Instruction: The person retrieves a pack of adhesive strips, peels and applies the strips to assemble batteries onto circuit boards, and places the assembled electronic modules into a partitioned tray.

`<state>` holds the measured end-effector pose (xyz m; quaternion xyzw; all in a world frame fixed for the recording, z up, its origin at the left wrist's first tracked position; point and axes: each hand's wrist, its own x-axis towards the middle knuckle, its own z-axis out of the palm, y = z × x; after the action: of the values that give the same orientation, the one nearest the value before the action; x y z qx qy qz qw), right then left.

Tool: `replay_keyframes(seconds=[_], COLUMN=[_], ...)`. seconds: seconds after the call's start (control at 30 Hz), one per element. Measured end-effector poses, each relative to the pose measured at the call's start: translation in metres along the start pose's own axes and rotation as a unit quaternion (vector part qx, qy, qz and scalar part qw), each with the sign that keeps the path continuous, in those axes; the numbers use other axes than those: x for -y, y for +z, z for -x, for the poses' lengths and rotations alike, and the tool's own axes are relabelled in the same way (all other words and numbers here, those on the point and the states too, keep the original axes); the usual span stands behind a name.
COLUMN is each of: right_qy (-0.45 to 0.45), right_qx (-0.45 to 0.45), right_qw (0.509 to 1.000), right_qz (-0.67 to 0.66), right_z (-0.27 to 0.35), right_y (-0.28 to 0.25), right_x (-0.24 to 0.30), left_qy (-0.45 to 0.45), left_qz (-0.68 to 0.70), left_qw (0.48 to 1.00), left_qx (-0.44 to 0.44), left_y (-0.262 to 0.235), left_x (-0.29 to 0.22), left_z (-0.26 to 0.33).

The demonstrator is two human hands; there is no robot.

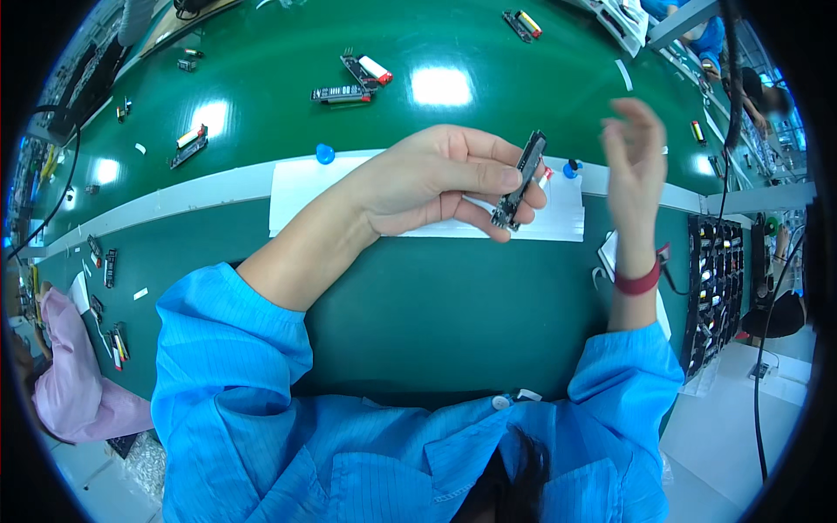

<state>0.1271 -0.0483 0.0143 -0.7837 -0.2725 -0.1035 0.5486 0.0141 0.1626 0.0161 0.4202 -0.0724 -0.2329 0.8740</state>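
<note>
Left hand (436, 179) reaching across the middle of the view, fingers curled and thumb pressed down, pinching a narrow black circuit board (520, 180) between thumb and fingertips. Board held nearly upright, tilted slightly, upper end toward the far side of the tabletop, lower end poking out below the fingers; lifted clear of the surface, above a white sheet (301, 187) lying flat across the green tabletop (418, 288). Right hand (634, 161) raised just beside the board, apart from it, fingers loosely spread and slightly blurred, holding nothing. Red band (638, 282) around the right wrist; blue sleeves on both forearms.

On the white sheet's far edge, two small blue caps (325, 154), one at the left and one near the right, partly hidden behind the board. Beyond a pale strip dividing the tabletop, several similar black boards paired with white and red cylindrical cells (375, 69), scattered well apart from the hands. At the right, a dark tray (717, 288) filled with rows of small parts, and a dark cable (728, 105) hanging down from above. At the lower left edge, a pink garment (74, 383) belonging to another person.
</note>
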Motion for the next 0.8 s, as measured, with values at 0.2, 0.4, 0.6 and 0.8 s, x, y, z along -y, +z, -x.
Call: replay_keyframes(seconds=[0.2,0.4,0.6,0.8], right_qy=[0.245,0.253,0.235,0.125], right_qx=[0.224,0.283,0.22,0.111], right_qw=[0.831,0.776,0.851,0.971], right_qz=[-0.446,-0.503,-0.415,-0.173], right_z=[0.023,0.026,0.026,0.037], right_y=[0.023,0.017,0.019,0.031], right_x=[0.04,0.019,0.027,0.052], left_qy=[0.032,0.005,0.014,0.057], left_qz=[0.04,0.076,-0.004,-0.132], left_qw=[0.998,0.997,0.999,0.976], left_qx=[-0.034,-0.008,-0.046,-0.161], left_y=[-0.015,-0.02,-0.01,0.0], left_x=[0.0,0.007,0.01,0.02], left_z=[0.006,0.002,-0.002,-0.002])
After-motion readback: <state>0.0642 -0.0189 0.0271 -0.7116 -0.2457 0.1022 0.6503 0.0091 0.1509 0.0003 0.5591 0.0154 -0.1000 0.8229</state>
